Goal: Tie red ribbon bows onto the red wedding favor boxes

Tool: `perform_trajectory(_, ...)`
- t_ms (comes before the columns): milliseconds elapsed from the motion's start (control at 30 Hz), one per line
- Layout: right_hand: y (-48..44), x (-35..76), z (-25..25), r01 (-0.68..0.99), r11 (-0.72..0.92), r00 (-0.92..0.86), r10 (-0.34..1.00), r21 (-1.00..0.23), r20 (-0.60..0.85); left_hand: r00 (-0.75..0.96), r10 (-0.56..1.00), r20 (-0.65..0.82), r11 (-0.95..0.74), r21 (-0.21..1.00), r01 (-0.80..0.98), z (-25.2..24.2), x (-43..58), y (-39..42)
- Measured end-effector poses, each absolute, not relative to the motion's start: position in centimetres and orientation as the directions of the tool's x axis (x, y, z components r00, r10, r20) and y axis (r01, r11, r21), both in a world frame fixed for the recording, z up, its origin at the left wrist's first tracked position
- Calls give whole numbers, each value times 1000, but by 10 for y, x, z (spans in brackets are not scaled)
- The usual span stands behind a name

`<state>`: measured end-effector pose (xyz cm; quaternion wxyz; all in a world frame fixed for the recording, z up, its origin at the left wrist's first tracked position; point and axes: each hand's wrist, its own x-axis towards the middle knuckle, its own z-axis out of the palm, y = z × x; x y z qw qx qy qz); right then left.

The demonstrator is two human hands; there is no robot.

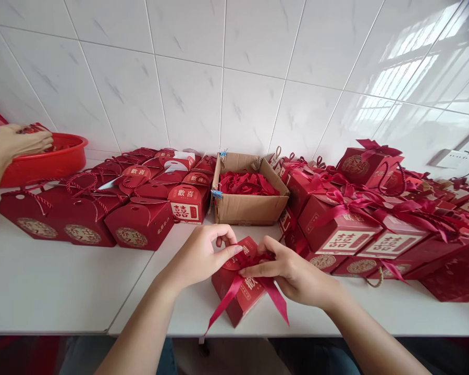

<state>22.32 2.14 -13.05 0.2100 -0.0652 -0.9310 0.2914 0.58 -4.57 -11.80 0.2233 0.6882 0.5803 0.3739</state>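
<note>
A small red gift box [234,307] with gold characters rests at a tilt near the table's front edge, between my hands. A dark pink ribbon [278,302] runs across its top, and two loose tails hang down over its sides. My left hand [205,255] is closed at the upper left of the box top, thumb and fingers pinching the ribbon. On the other side, my right hand [297,271] pinches the ribbon near its crossing, with the index finger stretched over the box top. The fingers partly hide where the ribbon meets.
Behind the box stands an open cardboard box [250,208] of red ribbons. Red boxes with cord handles [136,229] fill the left; ribboned boxes [347,234] are stacked at right. Another person's hand [11,140] holds something over a red basin [68,153]. A tiled wall closes the back.
</note>
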Motion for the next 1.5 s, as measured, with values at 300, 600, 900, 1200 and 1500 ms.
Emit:
perform_trajectory(300,20,222,-131,-11,794,-908,248,-608,339,39,974,225,-193,723,663,-120,-13,-48)
perform_trajectory(600,20,223,-138,-24,667,-778,455,-745,433,54,992,112,-124,875,469,-114,9,-52)
perform_trajectory(900,19,214,-143,-87,217,-700,681,-972,214,97,991,97,-131,877,461,-123,22,-45)
perform_trajectory(1200,19,212,-157,-241,130,-571,782,-962,249,111,988,103,-145,852,504,-123,20,-48)
perform_trajectory(1500,15,215,-165,-224,113,-513,831,-968,216,89,986,140,-166,785,597,-118,10,-47)
